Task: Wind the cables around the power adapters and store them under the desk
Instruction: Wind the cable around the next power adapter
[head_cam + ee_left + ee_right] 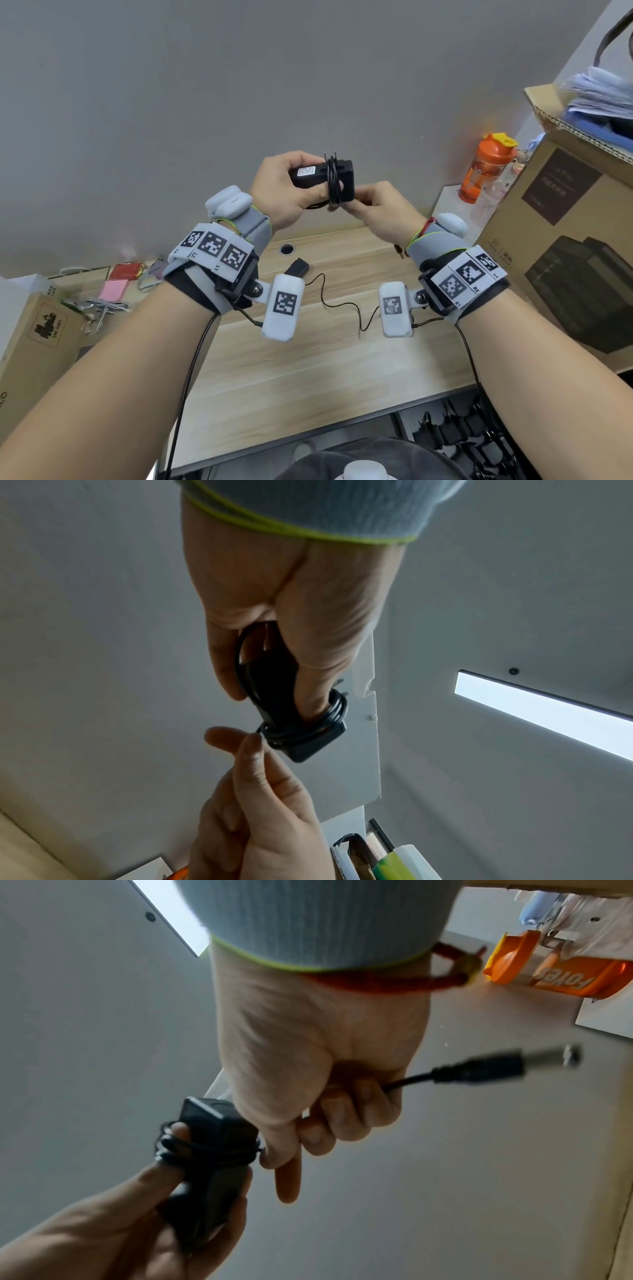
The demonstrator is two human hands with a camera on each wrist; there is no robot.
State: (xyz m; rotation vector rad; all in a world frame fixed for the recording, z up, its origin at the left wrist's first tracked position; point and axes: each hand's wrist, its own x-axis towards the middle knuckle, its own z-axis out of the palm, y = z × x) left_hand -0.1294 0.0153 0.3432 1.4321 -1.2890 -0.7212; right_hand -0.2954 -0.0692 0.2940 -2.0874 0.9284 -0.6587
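Note:
My left hand (291, 192) grips a black power adapter (344, 181) held up in front of the grey wall, thumb tucked under the cable loops. Its thin black cable (331, 183) is wound several times around the adapter's middle. My right hand (376, 202) pinches the cable's free end just right of the adapter; in the right wrist view the barrel plug (486, 1068) sticks out past the curled fingers (342, 1115). A second black adapter (297, 267) lies on the desk (308, 359), its cable (342, 305) unwound and trailing right.
A large cardboard box (561, 246) stands at the right, an orange bottle (486, 168) beside it. Another box (37, 335), loose white cables (102, 306) and pink and red packets sit at the left. Several black adapters (469, 431) lie under the desk's front edge.

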